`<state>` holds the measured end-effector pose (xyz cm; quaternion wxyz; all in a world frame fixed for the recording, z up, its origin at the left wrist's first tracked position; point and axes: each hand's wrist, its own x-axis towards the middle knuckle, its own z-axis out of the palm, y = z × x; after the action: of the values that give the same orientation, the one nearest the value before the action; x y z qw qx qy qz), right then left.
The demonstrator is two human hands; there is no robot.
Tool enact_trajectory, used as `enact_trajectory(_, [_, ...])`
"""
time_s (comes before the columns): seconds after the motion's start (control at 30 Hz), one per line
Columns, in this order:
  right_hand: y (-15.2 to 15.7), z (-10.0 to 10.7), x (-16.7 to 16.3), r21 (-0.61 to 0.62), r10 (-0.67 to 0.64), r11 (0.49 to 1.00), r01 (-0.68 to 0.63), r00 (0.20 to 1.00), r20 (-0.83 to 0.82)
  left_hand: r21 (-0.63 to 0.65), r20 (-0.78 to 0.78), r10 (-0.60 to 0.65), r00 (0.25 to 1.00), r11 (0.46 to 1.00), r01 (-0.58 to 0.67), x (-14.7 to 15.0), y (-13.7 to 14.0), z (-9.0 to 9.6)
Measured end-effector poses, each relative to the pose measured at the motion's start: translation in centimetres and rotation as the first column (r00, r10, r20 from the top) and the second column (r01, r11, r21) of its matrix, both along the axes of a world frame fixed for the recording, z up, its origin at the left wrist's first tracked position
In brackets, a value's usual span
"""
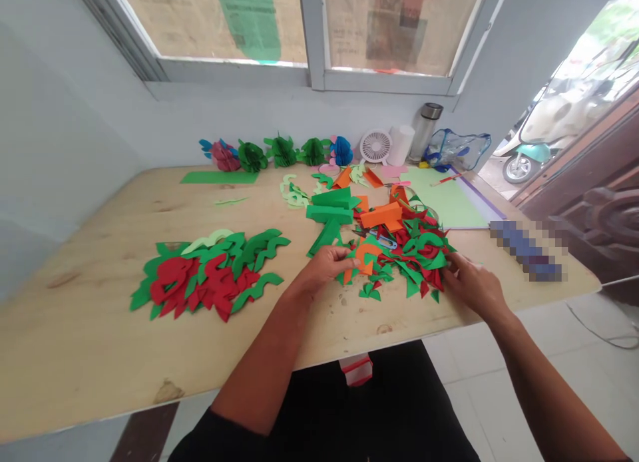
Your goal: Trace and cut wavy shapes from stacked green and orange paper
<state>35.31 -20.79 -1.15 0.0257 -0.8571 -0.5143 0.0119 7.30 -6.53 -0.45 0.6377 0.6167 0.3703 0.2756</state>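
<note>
A loose heap of red, green and orange paper scraps [409,269] lies in front of me. My left hand [327,269] is at its left side, thumb and forefinger closed on scraps beside a curved orange paper piece [368,254]. At the right edge of the heap, my right hand [472,285] has its fingers bent round some scraps; its fingertips are partly hidden. Scissors [383,239] with a light blue handle lie among the scraps. Folded green paper strips [329,214] and a folded orange strip [382,216] rest just behind.
To the left lies a pile of cut red and green shapes [214,272]. Along the wall stand paper ornaments [282,150], a small fan [375,146], a white roll [401,146] and a bottle [425,132]. Light green sheets [449,199] and a blurred blue item [526,249] are at right.
</note>
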Motion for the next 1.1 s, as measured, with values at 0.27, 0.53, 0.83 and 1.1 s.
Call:
enact_trajectory(0.27, [1.5, -0.3, -2.1, -0.011, 0.017, 1.000, -0.016, 0.990, 0.141, 0.148, -0.094, 0.047, 0.995, 0.988, -0.033, 3.2, -0.5, -1.6])
enact_trajectory(0.53, [2.9, -1.0, -3.6, 0.037, 0.061, 0.997, -0.068, 0.981, 0.183, 0.183, -0.075, 0.145, 0.987, 0.975, -0.130, 8.2, -1.3, -3.0])
enact_trajectory(0.83, [6.0, -0.7, -2.8, -0.033, 0.121, 0.993, -0.117, 0.975, 0.187, 0.024, -0.007, 0.205, 0.979, 0.978, -0.205, 12.7, 1.0, -4.7])
enact_trajectory(1.1, [11.0, 0.5, 0.4, -0.019, 0.097, 0.995, -0.096, 0.992, 0.082, -0.190, 0.074, 0.209, 0.975, 0.963, -0.192, 17.0, 5.0, -3.4])
